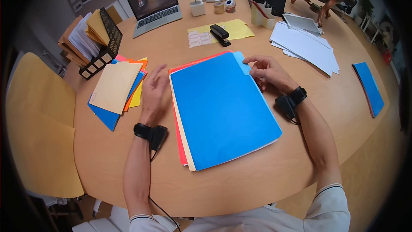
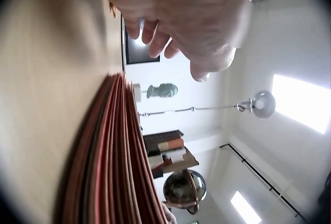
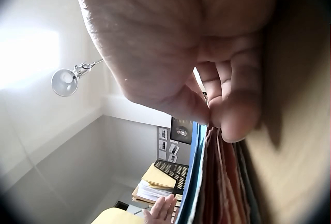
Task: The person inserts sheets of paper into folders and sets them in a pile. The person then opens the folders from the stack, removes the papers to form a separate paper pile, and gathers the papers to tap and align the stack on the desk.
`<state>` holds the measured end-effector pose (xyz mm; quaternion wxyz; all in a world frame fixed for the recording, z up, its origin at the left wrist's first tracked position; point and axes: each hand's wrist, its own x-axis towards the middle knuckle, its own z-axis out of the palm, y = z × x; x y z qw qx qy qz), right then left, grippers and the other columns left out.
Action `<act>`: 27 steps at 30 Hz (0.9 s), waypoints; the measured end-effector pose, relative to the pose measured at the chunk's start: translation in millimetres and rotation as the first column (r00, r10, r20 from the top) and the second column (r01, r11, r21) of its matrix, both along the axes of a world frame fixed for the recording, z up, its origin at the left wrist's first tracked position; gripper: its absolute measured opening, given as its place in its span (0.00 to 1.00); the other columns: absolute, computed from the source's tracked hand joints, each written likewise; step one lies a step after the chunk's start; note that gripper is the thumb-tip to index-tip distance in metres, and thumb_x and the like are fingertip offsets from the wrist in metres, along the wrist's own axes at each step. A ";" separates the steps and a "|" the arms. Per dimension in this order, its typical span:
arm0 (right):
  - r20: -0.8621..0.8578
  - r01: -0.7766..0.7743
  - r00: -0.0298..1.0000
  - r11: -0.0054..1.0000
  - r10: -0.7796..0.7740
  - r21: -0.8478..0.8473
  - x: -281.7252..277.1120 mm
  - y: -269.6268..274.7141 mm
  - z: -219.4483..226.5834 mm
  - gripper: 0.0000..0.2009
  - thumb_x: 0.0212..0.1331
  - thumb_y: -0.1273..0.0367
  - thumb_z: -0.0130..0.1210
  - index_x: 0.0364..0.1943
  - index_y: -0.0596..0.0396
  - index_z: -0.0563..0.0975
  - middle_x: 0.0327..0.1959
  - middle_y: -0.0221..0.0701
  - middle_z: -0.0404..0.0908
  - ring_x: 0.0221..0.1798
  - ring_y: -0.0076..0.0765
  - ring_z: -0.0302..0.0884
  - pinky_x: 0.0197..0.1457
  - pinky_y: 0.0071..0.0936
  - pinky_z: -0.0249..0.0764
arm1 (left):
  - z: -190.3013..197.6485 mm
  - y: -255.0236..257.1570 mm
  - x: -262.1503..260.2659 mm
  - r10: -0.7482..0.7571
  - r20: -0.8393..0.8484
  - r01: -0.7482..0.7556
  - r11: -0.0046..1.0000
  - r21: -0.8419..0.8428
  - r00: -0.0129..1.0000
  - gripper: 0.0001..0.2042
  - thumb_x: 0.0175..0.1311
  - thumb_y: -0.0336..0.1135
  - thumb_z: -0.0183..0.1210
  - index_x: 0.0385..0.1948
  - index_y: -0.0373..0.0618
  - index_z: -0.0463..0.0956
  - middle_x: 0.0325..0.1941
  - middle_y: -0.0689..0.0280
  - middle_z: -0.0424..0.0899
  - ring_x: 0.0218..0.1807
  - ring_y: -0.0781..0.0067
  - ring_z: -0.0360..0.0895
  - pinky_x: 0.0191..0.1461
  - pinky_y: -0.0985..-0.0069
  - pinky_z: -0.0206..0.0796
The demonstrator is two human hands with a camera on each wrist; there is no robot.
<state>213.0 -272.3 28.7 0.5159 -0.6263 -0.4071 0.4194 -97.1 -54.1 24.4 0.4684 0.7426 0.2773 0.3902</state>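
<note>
A thick stack of folders lies mid-table, its top a blue folder (image 1: 223, 111) with red and cream edges showing at the left. My right hand (image 1: 270, 74) pinches the light-blue tab (image 1: 241, 62) at the stack's upper right corner; in the right wrist view, the thumb and fingers of that hand (image 3: 207, 79) meet at the layered folder edges (image 3: 217, 177). Beside the stack's left edge, my left hand (image 1: 154, 92) is raised with relaxed fingers, holding nothing. The left wrist view shows this hand (image 2: 181, 22) apart from the folder edges (image 2: 116, 157).
Left of the hands lie assorted folders (image 1: 116, 86) near a black file rack (image 1: 112, 38). Farther back are a laptop (image 1: 156, 10), a stapler (image 1: 220, 34) on a yellow sheet (image 1: 242, 29) and white papers (image 1: 304, 47). A blue folder (image 1: 369, 88) lies far right.
</note>
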 end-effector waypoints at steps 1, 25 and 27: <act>0.022 -0.006 1.000 1.000 0.006 0.012 -0.7 0.1 0.9 0.23 0.60 0.72 0.60 0.61 0.62 0.74 0.26 0.27 0.77 0.21 0.20 0.77 0.21 0.17 0.78 | -0.5 -10.0 6.2 -0.125 -0.031 0.122 0.990 -0.072 0.992 0.26 0.73 0.44 0.60 0.65 0.35 0.71 0.62 0.56 0.80 0.65 0.63 0.74 0.70 0.67 0.64; 0.440 0.006 0.896 0.993 -0.058 0.118 -21.8 18.8 -9.4 0.35 0.57 0.46 0.61 0.65 0.55 0.74 0.55 0.48 0.83 0.55 0.50 0.82 0.59 0.38 0.74 | -24.9 -16.9 15.9 -0.078 -0.333 0.215 0.892 0.398 0.940 0.33 0.73 0.45 0.59 0.73 0.37 0.58 0.73 0.46 0.65 0.77 0.52 0.59 0.79 0.60 0.52; 0.486 0.009 0.873 0.997 -0.047 0.081 -21.8 19.3 -11.2 0.36 0.59 0.45 0.58 0.66 0.54 0.73 0.58 0.49 0.82 0.58 0.55 0.81 0.62 0.40 0.73 | -23.3 -16.7 17.2 -0.091 -0.354 0.238 0.886 0.397 0.931 0.34 0.73 0.48 0.58 0.73 0.37 0.59 0.73 0.44 0.64 0.78 0.49 0.57 0.79 0.59 0.52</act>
